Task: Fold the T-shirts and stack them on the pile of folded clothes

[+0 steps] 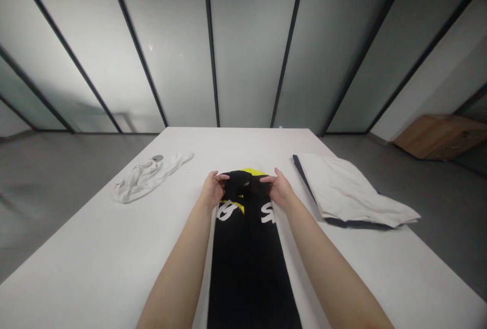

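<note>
A black T-shirt (249, 263) lies lengthwise before me as a long narrow strip, its sides folded in to a middle line. White lettering and yellow print show near its far end, which is bunched and slightly raised. My left hand (213, 189) pinches the far left edge, fingers over the cloth and thumb side up. On the opposite edge, my right hand (280, 189) grips the cloth in the same way. The near end of the T-shirt runs out of view at the bottom.
All this is on a long white table (95, 263). A crumpled white cloth (140, 181) lies at the left, with a small grey disc (157, 158) beside it. Folded white and dark fabric (350, 189) overhangs the right edge. Frosted panels (251, 50) stand beyond; a wooden box (441, 136) is far right.
</note>
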{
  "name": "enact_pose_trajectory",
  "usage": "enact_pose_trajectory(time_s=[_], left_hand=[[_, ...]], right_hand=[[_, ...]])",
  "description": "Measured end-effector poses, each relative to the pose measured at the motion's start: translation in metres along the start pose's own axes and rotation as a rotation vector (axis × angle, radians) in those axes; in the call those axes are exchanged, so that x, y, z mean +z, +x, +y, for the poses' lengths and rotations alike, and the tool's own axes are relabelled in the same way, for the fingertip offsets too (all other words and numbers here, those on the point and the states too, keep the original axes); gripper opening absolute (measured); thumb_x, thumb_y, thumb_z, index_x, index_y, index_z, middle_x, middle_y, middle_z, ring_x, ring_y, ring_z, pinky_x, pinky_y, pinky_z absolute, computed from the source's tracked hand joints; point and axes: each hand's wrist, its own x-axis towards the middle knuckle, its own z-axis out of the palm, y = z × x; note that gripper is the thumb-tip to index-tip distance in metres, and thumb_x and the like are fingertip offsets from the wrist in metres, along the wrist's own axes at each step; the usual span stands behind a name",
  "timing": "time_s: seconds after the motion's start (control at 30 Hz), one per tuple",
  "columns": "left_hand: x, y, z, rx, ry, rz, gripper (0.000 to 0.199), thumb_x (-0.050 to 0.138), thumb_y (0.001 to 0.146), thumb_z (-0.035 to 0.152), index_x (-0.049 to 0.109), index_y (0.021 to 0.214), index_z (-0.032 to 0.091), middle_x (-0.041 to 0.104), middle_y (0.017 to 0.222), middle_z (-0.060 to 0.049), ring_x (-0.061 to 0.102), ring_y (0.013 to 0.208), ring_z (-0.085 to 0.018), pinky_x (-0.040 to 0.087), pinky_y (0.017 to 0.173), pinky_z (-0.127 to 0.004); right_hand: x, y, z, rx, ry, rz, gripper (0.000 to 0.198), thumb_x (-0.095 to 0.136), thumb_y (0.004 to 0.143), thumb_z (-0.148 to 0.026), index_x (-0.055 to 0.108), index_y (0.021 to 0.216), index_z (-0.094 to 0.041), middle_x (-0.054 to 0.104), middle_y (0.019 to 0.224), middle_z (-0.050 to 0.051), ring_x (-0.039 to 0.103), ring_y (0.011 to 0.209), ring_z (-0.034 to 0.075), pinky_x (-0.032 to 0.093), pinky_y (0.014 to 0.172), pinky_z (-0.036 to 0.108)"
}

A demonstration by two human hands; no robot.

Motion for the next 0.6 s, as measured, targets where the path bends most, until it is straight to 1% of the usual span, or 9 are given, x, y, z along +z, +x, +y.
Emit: enact_pose_trajectory(time_s=[0.03, 0.1, 0.17, 0.23, 0.3, 0.37, 0.47, 0.53, 0.6], left_hand=[[-0.001, 0.001, 0.0, -0.023, 0.019, 0.033, 0.037, 0.065, 0.091, 0.046, 0.065, 0.068, 0.017, 0.066, 0.062, -0.005, 0.063, 0.058, -0.018, 0.055, 0.058, -0.029], [0.0, 0.003, -0.001, -0.055, 0.051, 0.093, 0.034, 0.073, 0.09, 0.045, 0.064, 0.071, 0.018, 0.066, 0.062, -0.003, 0.063, 0.055, -0.016, 0.054, 0.057, -0.026], [0.001, 0.004, -0.002, -0.074, 0.075, 0.104, 0.024, 0.079, 0.088, 0.036, 0.067, 0.08, 0.017, 0.071, 0.069, -0.003, 0.067, 0.059, -0.016, 0.055, 0.061, -0.025], [0.003, 0.002, -0.002, -0.111, 0.099, 0.089, 0.021, 0.081, 0.087, 0.032, 0.069, 0.088, 0.014, 0.075, 0.074, -0.006, 0.07, 0.061, -0.017, 0.056, 0.061, -0.026], [0.003, 0.0, -0.002, -0.162, 0.126, 0.073, 0.025, 0.081, 0.088, 0.035, 0.071, 0.091, 0.012, 0.076, 0.074, -0.008, 0.07, 0.059, -0.019, 0.056, 0.058, -0.027], [0.004, -0.003, -0.001, -0.22, 0.158, 0.041, 0.029, 0.078, 0.091, 0.041, 0.072, 0.094, 0.012, 0.078, 0.077, -0.008, 0.071, 0.06, -0.02, 0.057, 0.058, -0.028], [0.006, -0.006, -0.002, -0.268, 0.204, -0.001, 0.031, 0.074, 0.095, 0.044, 0.074, 0.102, 0.014, 0.081, 0.089, -0.009, 0.075, 0.067, -0.021, 0.061, 0.063, -0.03], [0.007, -0.007, -0.002, -0.271, 0.217, -0.01, 0.031, 0.074, 0.095, 0.043, 0.075, 0.105, 0.014, 0.082, 0.095, -0.011, 0.077, 0.073, -0.022, 0.063, 0.068, -0.031], [0.007, -0.006, -0.001, -0.242, 0.203, -0.027, 0.03, 0.076, 0.094, 0.039, 0.075, 0.106, 0.012, 0.082, 0.099, -0.013, 0.079, 0.08, -0.023, 0.064, 0.076, -0.031]], right_hand=[[-0.001, 0.002, 0.001, 0.001, -0.004, 0.056, 0.041, 0.055, 0.097, -0.05, 0.068, 0.071, -0.022, 0.073, 0.069, 0.006, 0.069, 0.075, 0.024, 0.057, 0.073, 0.033], [0.0, 0.005, 0.004, -0.017, 0.001, 0.121, 0.029, 0.064, 0.095, -0.043, 0.065, 0.073, -0.024, 0.07, 0.065, 0.002, 0.068, 0.07, 0.021, 0.057, 0.071, 0.03], [0.003, 0.007, 0.006, -0.018, 0.004, 0.126, 0.016, 0.07, 0.092, -0.034, 0.066, 0.081, -0.024, 0.072, 0.069, 0.0, 0.069, 0.07, 0.02, 0.057, 0.072, 0.029], [0.006, 0.007, 0.007, 0.013, -0.001, 0.123, 0.009, 0.072, 0.091, -0.029, 0.068, 0.088, -0.022, 0.075, 0.075, 0.002, 0.071, 0.072, 0.02, 0.058, 0.074, 0.03], [0.009, 0.005, 0.006, 0.073, -0.012, 0.116, 0.011, 0.071, 0.093, -0.031, 0.069, 0.09, -0.019, 0.077, 0.077, 0.005, 0.073, 0.073, 0.023, 0.06, 0.075, 0.034], [0.01, 0.002, 0.006, 0.17, -0.029, 0.082, 0.022, 0.067, 0.096, -0.039, 0.07, 0.092, -0.018, 0.077, 0.078, 0.008, 0.075, 0.075, 0.026, 0.062, 0.075, 0.038], [0.011, -0.002, 0.005, 0.291, -0.048, 0.017, 0.034, 0.061, 0.099, -0.05, 0.07, 0.096, -0.018, 0.078, 0.081, 0.009, 0.076, 0.078, 0.027, 0.063, 0.074, 0.041], [0.009, -0.003, 0.005, 0.293, -0.091, 0.023, 0.033, 0.061, 0.099, -0.05, 0.071, 0.098, -0.019, 0.078, 0.079, 0.009, 0.076, 0.075, 0.027, 0.063, 0.071, 0.041], [0.006, -0.003, 0.004, 0.216, -0.179, 0.078, 0.026, 0.068, 0.095, -0.045, 0.07, 0.097, -0.019, 0.076, 0.075, 0.008, 0.074, 0.068, 0.027, 0.062, 0.065, 0.041]])
